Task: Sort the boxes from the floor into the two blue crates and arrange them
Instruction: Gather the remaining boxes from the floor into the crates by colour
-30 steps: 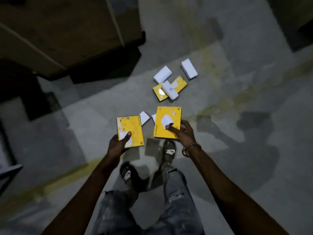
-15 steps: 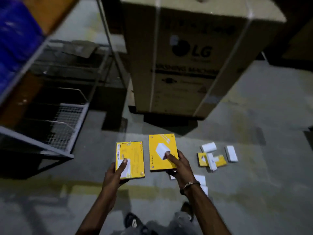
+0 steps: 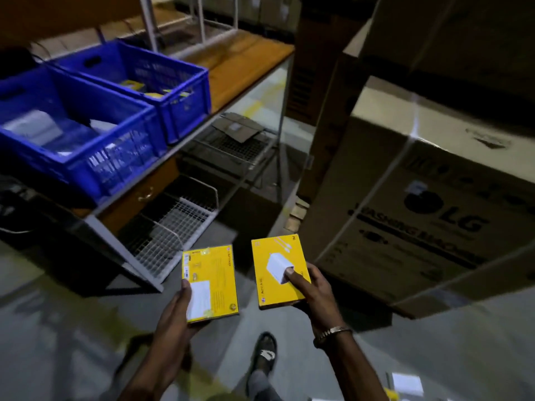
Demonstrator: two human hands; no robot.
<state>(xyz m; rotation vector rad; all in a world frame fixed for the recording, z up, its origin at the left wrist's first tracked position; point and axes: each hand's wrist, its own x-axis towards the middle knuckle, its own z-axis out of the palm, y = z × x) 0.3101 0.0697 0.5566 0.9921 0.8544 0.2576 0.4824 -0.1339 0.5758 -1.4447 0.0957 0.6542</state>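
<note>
Standing just short of the table (image 3: 249, 57), the person carries one yellow box in each hand, both held flat and face-up, probably so the labels can be read before deciding which crate takes which. The left hand (image 3: 176, 311) grips the left yellow box (image 3: 210, 283) by its near corner, thumb on top over the white label and fingers curled beneath; the right hand (image 3: 311, 287) holds the right yellow box (image 3: 278, 270) the same way, thumb pressed onto the printed charger picture. The two boxes sit side by side, just apart. Up to the left, the near blue crate (image 3: 95, 166) holds pale packages, and the far blue crate (image 3: 185, 91) behind it shows yellow ones, so I'd guess these belong in the far one. A big cardboard carton (image 3: 419, 204) crowds the right side, leaving a narrow aisle; the wire rack (image 3: 170, 235) juts out low by the table's leg.
</note>
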